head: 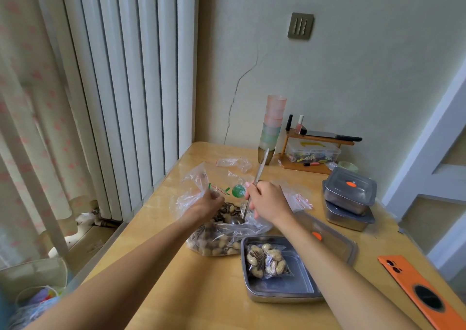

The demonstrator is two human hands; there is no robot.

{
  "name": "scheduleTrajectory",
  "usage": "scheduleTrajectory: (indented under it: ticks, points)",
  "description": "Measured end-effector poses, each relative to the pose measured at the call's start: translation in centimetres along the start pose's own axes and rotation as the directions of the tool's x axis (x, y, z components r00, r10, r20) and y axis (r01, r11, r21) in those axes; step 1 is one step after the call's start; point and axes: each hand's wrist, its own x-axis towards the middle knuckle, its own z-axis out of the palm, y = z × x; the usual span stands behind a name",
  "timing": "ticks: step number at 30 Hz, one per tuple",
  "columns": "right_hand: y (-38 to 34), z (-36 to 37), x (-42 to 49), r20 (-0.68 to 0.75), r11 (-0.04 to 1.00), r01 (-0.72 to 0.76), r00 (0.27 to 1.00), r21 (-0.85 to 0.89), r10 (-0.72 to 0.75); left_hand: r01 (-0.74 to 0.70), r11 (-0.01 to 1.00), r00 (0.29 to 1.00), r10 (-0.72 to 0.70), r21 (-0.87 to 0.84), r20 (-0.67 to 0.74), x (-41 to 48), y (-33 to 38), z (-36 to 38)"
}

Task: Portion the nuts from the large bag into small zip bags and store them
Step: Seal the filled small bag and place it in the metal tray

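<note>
No legible text or labels.

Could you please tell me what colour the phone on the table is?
The phone is orange; head view.

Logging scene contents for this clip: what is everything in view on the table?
large bag: one, clear, nuts inside, table centre
spoon: one, metal, bowl inside the large bag
small zip bag: one filled, clear, in the tray
tray: one, steel, right of the large bag
empty zip bags: several, clear, beyond the hands
lidded containers: two, steel, stacked, right side
cups: one stack, pink and green, far edge
phone: one, orange, near right
table: one, wooden
left hand: grips the large bag's rim
right hand: holds the spoon
</note>
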Motion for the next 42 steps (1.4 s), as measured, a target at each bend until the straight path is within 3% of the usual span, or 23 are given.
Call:
scheduleTrajectory:
  ticks: [5,11,15,27,42]
  points:
    - [0.5,-0.5,0.0,0.134,0.960,-0.254,0.962,0.115,0.238,-0.112,0.989,0.994,0.112,-0.101,-0.007,0.1,-0.1,-0.3]
    - [1.5,-0.5,-0.3,0.141,0.912,-0.354,0.933,0.209,0.331,-0.203,0.964,0.979,0.195,-0.174,-0.063,-1.0,1.0,-0.9]
    - [1.3,-0.7,-0.2,0.019,0.911,-0.344,0.937,0.229,0.349,-0.254,0.949,0.967,0.246,-0.187,-0.063,-0.9,0.8,-1.4]
    - [0.1,-1.5,0.6,-0.287,0.921,-0.275,0.891,0.275,0.351,-0.333,0.934,0.941,0.321,0.128,0.107,-1.2,-0.1,-1.6]
    - [-0.4,-2.5,1.0,-0.358,0.927,-0.247,0.869,0.282,0.341,-0.333,0.916,0.942,0.315,0.221,0.116,-0.5,-0.1,0.1]
